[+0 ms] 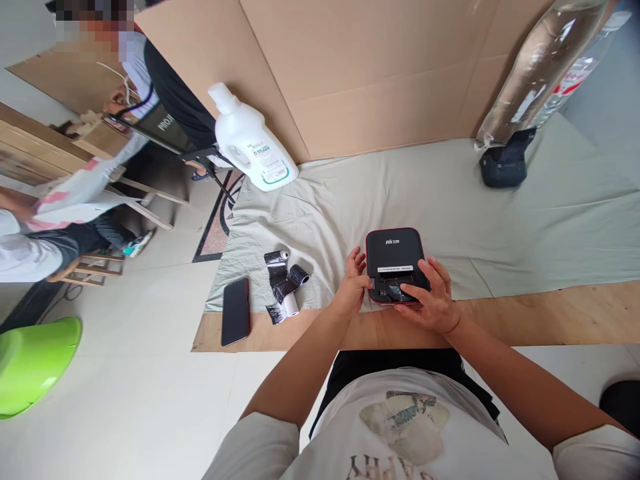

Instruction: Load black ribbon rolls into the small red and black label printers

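A black, square, box-shaped device with red trim (pixel 395 248) lies on the cloth at the table's front edge. It has a white label strip and a dark recess at its near end. My left hand (pixel 351 283) steadies its near left corner, thumb on top and the other fingers partly spread beside it. With my right hand (pixel 433 300) I grip the near right corner. One finger touches a glossy dark piece (pixel 393 291) in the recess, and the thumb is at the front edge. Left of the device lies unrolled glossy black film (pixel 284 288) with small rolls at its ends.
A phone (pixel 235 311) lies at the left front corner. A white jug (pixel 255 143) stands at the back left, beside a cardboard wall (pixel 390 80). Large bottles (pixel 545 67) and a black holder (pixel 505 163) are at back right. Other people sit left, near a green tub (pixel 37 367).
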A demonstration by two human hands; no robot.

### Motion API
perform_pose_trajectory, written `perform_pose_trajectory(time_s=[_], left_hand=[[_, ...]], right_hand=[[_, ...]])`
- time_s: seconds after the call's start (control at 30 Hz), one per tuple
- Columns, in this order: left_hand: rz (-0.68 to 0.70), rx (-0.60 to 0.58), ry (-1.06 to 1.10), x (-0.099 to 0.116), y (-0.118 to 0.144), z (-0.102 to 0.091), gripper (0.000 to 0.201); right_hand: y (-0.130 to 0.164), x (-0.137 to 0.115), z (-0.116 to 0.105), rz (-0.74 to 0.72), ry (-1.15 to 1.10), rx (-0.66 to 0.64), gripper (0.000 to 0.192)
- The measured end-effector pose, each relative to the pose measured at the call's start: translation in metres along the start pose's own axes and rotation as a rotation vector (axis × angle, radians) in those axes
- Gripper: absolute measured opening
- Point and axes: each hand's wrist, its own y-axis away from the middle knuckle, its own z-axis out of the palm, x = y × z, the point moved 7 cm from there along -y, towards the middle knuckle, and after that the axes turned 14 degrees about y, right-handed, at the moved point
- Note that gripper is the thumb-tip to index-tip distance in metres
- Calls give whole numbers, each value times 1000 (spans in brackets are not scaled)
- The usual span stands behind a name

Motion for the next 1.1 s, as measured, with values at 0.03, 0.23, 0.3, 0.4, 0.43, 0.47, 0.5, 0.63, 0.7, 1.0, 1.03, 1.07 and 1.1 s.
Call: perform_pose_trajectory(time_s=[0.03, 0.23, 0.3, 0.4, 0.43, 0.47, 0.5, 0.63, 0.7, 1.0, 1.03, 1.07, 1.1], left_hand=[[-6, -1, -11, -1, -1, -1, 108], [-28, -30, -56, 1, 1, -1, 101], [-44, -48, -47, 4, 5, 1, 95], [92, 9, -199, 25, 15, 1, 81], [194, 37, -296, 37, 18, 3, 74], [298, 47, -401, 49, 22, 8, 64], [382, 26, -506, 60, 24, 17, 54], [419, -252, -909, 68, 15, 66, 30], [379, -326, -1094, 62, 3, 85, 30], [295, -356, -1529, 40, -30, 108, 22], [311, -357, -1528, 42, -29, 107, 25], [333, -353, -1504, 44, -26, 106, 28], [355, -343, -1455, 48, -22, 105, 31]], right_hand=[[1, 0, 1, 0, -15, 6, 34], [-8, -2, -3, -7, -130, -55, 35], [-10, -1, -13, -70, -198, -25, 42], [-5, 18, -27, -49, -253, 66, 55], [-2, 29, -27, 14, -258, 74, 54], [3, 41, -25, 98, -260, 64, 50], [9, 53, -21, 199, -259, 41, 46], [26, 80, 0, 467, -233, -64, 42], [25, 77, 6, 428, -219, -109, 42], [20, 71, 8, 350, -143, -166, 43], [20, 71, 8, 344, -138, -166, 43], [19, 71, 8, 340, -134, -166, 43], [19, 71, 9, 338, -132, -167, 43]])
